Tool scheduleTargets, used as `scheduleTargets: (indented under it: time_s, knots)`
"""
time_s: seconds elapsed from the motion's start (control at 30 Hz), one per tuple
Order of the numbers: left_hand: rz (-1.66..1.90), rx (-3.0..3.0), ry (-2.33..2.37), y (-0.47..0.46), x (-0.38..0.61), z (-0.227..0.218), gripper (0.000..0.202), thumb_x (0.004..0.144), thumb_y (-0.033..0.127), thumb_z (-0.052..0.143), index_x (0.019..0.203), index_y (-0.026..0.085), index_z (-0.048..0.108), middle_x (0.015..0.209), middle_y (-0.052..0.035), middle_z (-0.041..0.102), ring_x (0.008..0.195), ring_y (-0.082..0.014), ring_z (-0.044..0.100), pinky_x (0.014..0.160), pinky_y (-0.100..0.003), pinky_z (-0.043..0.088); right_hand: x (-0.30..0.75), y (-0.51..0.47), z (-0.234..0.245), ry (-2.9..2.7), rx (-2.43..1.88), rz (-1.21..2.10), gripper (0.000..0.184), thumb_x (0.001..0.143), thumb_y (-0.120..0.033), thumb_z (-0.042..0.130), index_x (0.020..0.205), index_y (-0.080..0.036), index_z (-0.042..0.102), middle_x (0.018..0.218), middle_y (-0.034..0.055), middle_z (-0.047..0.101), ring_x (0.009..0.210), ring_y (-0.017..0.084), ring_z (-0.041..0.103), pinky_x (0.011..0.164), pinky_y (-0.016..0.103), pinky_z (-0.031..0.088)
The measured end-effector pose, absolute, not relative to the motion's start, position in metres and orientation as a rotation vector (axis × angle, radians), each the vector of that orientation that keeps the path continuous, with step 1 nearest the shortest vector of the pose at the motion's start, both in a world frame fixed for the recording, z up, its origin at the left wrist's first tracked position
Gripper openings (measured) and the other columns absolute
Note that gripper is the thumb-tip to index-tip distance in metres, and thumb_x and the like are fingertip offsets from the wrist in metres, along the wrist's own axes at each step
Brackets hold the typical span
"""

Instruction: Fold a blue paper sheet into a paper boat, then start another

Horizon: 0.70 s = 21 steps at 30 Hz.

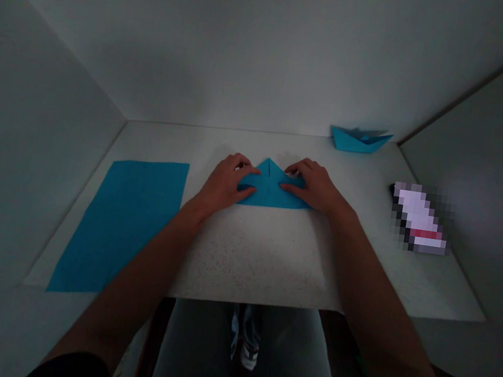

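Observation:
A blue sheet of paper folded into a hat shape (267, 194) lies on the table in front of me, its peak pointing away and its straight edge towards me. On its left end is my left hand (229, 180), thumb along the lower band and fingers curled at the upper slope. My right hand (315, 185) holds the right end in much the same way, its thumb pressed on the band. A centre crease runs down from the peak. The outer corners of the paper are partly hidden under my hands.
A flat blue sheet (134, 222) lies to the left, its near corner over the table's front edge. At the back right stands a folded blue paper boat (361, 143). A pixelated phone (419, 218) lies on the right. Walls enclose the white table (251, 257) on three sides.

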<state>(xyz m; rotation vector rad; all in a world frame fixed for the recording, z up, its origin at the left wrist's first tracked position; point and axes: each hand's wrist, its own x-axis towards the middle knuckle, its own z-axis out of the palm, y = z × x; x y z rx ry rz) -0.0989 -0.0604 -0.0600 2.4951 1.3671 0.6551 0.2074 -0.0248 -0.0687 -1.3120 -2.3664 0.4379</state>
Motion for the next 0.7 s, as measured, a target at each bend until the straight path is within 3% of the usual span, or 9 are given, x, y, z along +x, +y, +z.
scheduleTargets:
  time_s: [0.1, 0.33, 0.43, 0.57, 0.7]
  knots:
    - [0.576, 2.593, 1.345, -0.062, -0.094, -0.061, 0.026, 0.103, 0.033, 0.074, 0.127, 0.031, 0.083, 0.129, -0.0108, 0.070, 0.121, -0.0319, 0.062, 0.110, -0.053, 0.048, 0.208, -0.026, -0.072, -2.314, -1.444, 0.312, 0.049, 0.091, -0.063, 0.081, 0.119, -0.023, 0.078, 0.125, 0.0186, 0.072, 0.116, 0.041, 0.065, 0.102, 0.057, 0.051]
    - [0.445, 2.578, 1.122, -0.066, -0.083, -0.069, 0.037, 0.110, 0.042, 0.067, 0.141, 0.025, 0.077, 0.128, -0.0117, 0.073, 0.111, -0.0260, 0.071, 0.101, -0.043, 0.055, 0.205, -0.028, -0.073, -2.272, -1.575, 0.287, 0.047, 0.091, -0.066, 0.080, 0.105, -0.021, 0.077, 0.124, 0.0194, 0.069, 0.121, 0.043, 0.064, 0.106, 0.061, 0.048]
    - [0.436, 2.589, 1.132, -0.067, -0.082, -0.069, 0.040, 0.110, 0.042, 0.065, 0.146, 0.027, 0.075, 0.129, -0.0122, 0.072, 0.112, -0.0264, 0.072, 0.100, -0.043, 0.056, 0.203, -0.028, -0.070, -2.269, -1.559, 0.342, 0.043, 0.091, -0.063, 0.080, 0.102, -0.021, 0.075, 0.119, 0.0174, 0.070, 0.117, 0.040, 0.068, 0.105, 0.059, 0.049]
    - [0.397, 2.611, 1.120, -0.067, -0.082, -0.070, 0.041, 0.113, 0.044, 0.061, 0.148, 0.028, 0.076, 0.131, -0.0135, 0.071, 0.113, -0.0272, 0.070, 0.099, -0.044, 0.055, 0.202, -0.029, -0.065, -2.288, -1.550, 0.438, 0.040, 0.093, -0.060, 0.080, 0.102, -0.022, 0.072, 0.109, 0.0145, 0.074, 0.098, 0.033, 0.071, 0.091, 0.049, 0.055]
    - [0.389, 2.624, 1.101, -0.067, -0.082, -0.071, 0.042, 0.114, 0.045, 0.059, 0.150, 0.031, 0.075, 0.124, -0.0122, 0.072, 0.111, -0.0270, 0.067, 0.099, -0.044, 0.052, 0.205, -0.030, -0.066, -2.257, -1.640, 0.371, 0.046, 0.092, -0.066, 0.078, 0.104, -0.022, 0.073, 0.107, 0.0148, 0.077, 0.095, 0.034, 0.072, 0.086, 0.049, 0.056]
